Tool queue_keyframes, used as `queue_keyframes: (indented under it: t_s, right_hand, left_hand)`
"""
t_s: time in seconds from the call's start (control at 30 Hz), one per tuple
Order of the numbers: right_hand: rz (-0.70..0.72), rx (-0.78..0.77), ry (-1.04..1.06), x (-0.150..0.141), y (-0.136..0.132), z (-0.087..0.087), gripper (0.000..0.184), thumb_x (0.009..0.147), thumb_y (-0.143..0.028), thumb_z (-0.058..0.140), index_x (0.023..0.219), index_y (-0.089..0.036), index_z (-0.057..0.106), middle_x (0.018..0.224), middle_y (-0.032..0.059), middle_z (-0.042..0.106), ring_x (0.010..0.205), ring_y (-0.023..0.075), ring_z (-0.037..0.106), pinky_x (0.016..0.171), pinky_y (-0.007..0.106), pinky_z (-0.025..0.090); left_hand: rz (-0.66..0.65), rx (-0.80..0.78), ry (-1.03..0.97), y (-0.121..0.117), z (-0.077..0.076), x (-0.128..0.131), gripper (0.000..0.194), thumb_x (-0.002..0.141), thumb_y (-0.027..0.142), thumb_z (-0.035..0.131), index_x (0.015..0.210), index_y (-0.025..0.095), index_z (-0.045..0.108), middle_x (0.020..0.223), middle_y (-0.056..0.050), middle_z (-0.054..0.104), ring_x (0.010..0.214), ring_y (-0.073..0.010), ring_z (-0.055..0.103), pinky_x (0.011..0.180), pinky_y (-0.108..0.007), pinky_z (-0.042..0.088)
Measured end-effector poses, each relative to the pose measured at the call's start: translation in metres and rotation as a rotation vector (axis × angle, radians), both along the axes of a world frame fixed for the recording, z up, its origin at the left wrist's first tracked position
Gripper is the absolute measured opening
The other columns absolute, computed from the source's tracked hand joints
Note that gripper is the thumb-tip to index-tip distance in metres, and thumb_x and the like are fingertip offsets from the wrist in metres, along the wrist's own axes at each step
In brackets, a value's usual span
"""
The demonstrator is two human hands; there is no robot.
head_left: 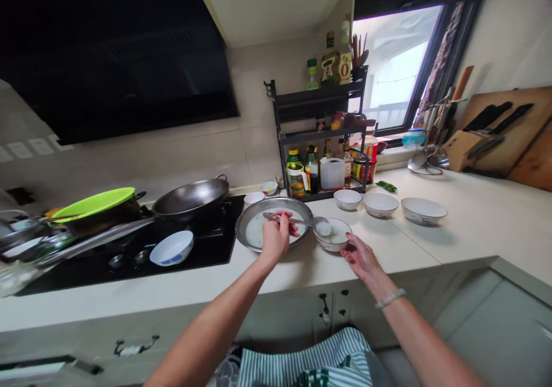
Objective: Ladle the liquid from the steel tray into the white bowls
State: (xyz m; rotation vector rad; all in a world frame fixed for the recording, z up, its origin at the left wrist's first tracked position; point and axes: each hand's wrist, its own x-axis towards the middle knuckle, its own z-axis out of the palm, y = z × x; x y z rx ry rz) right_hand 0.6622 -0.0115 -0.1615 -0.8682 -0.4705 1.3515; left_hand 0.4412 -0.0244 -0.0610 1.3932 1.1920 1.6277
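Observation:
My left hand is closed around the handle of a metal spoon. The spoon's bowl holds some whitish liquid and is over a small white bowl with a dark rim, which has pale liquid in it. At that bowl's right side, my right hand grips the rim between thumb and fingers. Directly beneath my left hand is a wide metal basin containing milky liquid; it stands just left of the small bowl.
Three white bowls line the counter at right, near a green leaf. A black rack holds bottles behind. On the left, a wok, a lime-green basin and a tilted white bowl are on the cooktop.

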Motion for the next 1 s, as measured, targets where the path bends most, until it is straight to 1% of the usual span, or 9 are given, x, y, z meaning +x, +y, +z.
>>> queue_keyframes:
  t_s: [0.1,0.27,0.37,0.47,0.57,0.63,0.7,0.8,1.0]
  right_hand:
    - [-0.003,-0.001,0.001,0.0,0.0,0.0,0.024,0.059,-0.024,0.076,0.074,-0.015,0.06,0.057,0.0014,0.059,0.041,0.0074,0.049,0.029,0.013,0.028]
    - [0.017,0.017,0.015,0.0,0.001,-0.001,0.022,0.06,-0.023,0.076,0.075,-0.015,0.061,0.057,0.0008,0.06,0.042,0.0073,0.049,0.029,0.013,0.03]
    - [0.018,0.018,0.018,0.001,0.001,-0.001,0.024,0.06,-0.023,0.076,0.077,-0.016,0.061,0.059,0.0007,0.06,0.042,0.0071,0.049,0.029,0.013,0.031]
    - [0.01,-0.001,0.014,0.001,0.0,0.0,0.026,0.059,-0.024,0.077,0.077,-0.016,0.06,0.059,0.0,0.06,0.042,0.0071,0.049,0.029,0.013,0.03]
    - [0.011,-0.008,-0.003,0.001,0.0,0.001,0.027,0.058,-0.025,0.077,0.077,-0.017,0.059,0.057,-0.0006,0.058,0.042,0.0073,0.048,0.028,0.012,0.027]
    - [0.01,0.006,-0.008,0.001,-0.001,0.001,0.027,0.058,-0.025,0.077,0.076,-0.017,0.059,0.058,-0.0002,0.058,0.043,0.0072,0.048,0.028,0.012,0.027]
    - [0.012,0.011,-0.01,0.001,-0.001,0.002,0.028,0.057,-0.024,0.078,0.076,-0.016,0.059,0.059,0.0006,0.058,0.043,0.0074,0.048,0.028,0.013,0.027]
    - [0.014,0.004,-0.003,0.002,-0.001,0.002,0.028,0.056,-0.024,0.078,0.076,-0.016,0.06,0.06,0.001,0.058,0.043,0.0078,0.048,0.027,0.014,0.027]
    - [0.014,-0.013,-0.005,0.002,0.0,0.001,0.029,0.056,-0.024,0.078,0.077,-0.016,0.059,0.058,0.0004,0.057,0.042,0.0079,0.048,0.028,0.013,0.027]
  left_hand:
    - [-0.133,0.186,0.234,-0.014,-0.012,0.01,0.026,0.093,0.032,0.04,0.093,0.013,0.059,0.058,-0.004,0.063,0.048,-0.0161,0.062,0.049,-0.025,0.05]
    - [-0.256,0.683,0.701,-0.033,-0.023,0.013,0.021,0.094,0.021,0.039,0.099,0.014,0.058,0.077,-0.008,0.063,0.069,-0.0155,0.061,0.064,-0.028,0.051]
    - [-0.292,0.78,0.794,-0.037,-0.026,0.011,0.02,0.094,0.019,0.04,0.1,0.014,0.058,0.082,-0.01,0.063,0.074,-0.0159,0.061,0.064,-0.027,0.051]
    - [-0.154,0.649,0.565,-0.032,-0.027,0.002,0.023,0.095,0.024,0.038,0.099,0.013,0.059,0.071,-0.006,0.063,0.064,-0.0143,0.061,0.061,-0.027,0.051]
    - [0.102,0.311,0.173,-0.017,-0.024,-0.019,0.029,0.094,0.035,0.039,0.095,0.013,0.058,0.061,-0.002,0.062,0.049,-0.0135,0.062,0.052,-0.025,0.051]
    - [0.224,0.146,0.023,-0.008,-0.021,-0.039,0.031,0.09,0.041,0.045,0.09,0.012,0.058,0.059,-0.002,0.062,0.046,-0.015,0.063,0.05,-0.026,0.053]
    - [0.294,0.104,0.034,-0.003,-0.021,-0.059,0.03,0.088,0.041,0.047,0.089,0.013,0.058,0.058,-0.002,0.062,0.047,-0.0158,0.064,0.049,-0.026,0.053]
    - [0.368,0.104,0.181,-0.005,-0.025,-0.08,0.027,0.088,0.036,0.046,0.085,0.013,0.061,0.058,-0.003,0.063,0.047,-0.0156,0.064,0.048,-0.023,0.052]
    - [0.355,0.064,0.282,-0.009,-0.037,-0.087,0.025,0.086,0.033,0.046,0.082,0.014,0.062,0.059,-0.004,0.064,0.046,-0.0164,0.064,0.045,-0.023,0.049]
